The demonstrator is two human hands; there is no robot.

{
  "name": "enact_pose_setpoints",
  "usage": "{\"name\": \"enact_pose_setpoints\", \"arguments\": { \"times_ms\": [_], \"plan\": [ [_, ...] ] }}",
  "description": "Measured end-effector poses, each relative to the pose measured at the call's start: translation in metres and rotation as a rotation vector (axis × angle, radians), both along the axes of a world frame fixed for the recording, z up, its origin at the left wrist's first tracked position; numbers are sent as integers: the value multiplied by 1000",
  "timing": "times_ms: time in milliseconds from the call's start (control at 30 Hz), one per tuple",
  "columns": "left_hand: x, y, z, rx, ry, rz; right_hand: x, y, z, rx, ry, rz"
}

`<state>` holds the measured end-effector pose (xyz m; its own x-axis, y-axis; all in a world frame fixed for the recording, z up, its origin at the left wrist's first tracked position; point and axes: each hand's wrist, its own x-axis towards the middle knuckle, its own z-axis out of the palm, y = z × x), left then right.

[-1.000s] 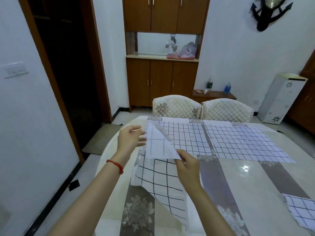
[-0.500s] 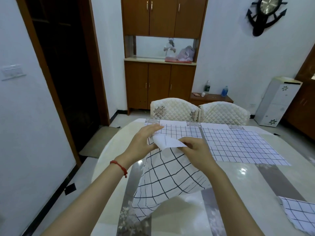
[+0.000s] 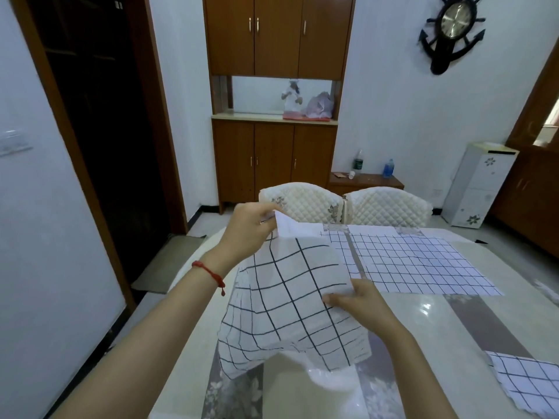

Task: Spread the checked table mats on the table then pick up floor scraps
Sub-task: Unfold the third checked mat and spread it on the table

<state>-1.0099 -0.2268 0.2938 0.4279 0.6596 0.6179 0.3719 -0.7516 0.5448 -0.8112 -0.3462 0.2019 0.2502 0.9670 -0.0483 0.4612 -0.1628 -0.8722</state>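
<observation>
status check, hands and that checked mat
Left hand pinches top corner, right hand grips right edge. Checked mat held up, not yet flat. Nothing in the way.

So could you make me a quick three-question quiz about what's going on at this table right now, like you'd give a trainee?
1. True or false: the checked mat that the person holds already lies flat on the table.
2. Which hand pinches the mat's far top corner?
A. the left hand
B. the right hand
C. neither
3. Fill in: behind the table stand two quilted white ____.

Key
1. False: it hangs lifted between both hands.
2. A; the right hand's fingers grip the nearer edge.
3. chairs
</observation>
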Motion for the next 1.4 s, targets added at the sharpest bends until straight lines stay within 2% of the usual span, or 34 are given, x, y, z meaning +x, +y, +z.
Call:
{"name": "enact_pose_setpoints", "arguments": {
  "times_ms": [67,233,400,633,800,933,1067,1200,1400],
  "plan": [
    [-2,4,8,9,9,39,9,-3,-16,-74,-64,13],
    [-8,14,16,-37,-47,85,6,-13,-29,-86,24,45],
    [-23,20,18,-60,-68,197,24,-19,-36,-72,26,-73],
    [-57,31,2,-129,-160,353,58,-21,-11,109,60,-270],
    [-69,35,-16,-195,-185,392,77,-15,10,219,22,-315],
    [-74,46,-39,-340,-244,404,81,-4,39,275,-48,-308],
    [-79,62,-74,-545,-256,433,84,17,50,242,-124,-280],
    [-85,81,-112,-729,-271,519,91,46,42,117,-212,-251],
    [-68,85,-163,-811,-160,598,113,96,4,-81,-338,-210]
  ]
}}
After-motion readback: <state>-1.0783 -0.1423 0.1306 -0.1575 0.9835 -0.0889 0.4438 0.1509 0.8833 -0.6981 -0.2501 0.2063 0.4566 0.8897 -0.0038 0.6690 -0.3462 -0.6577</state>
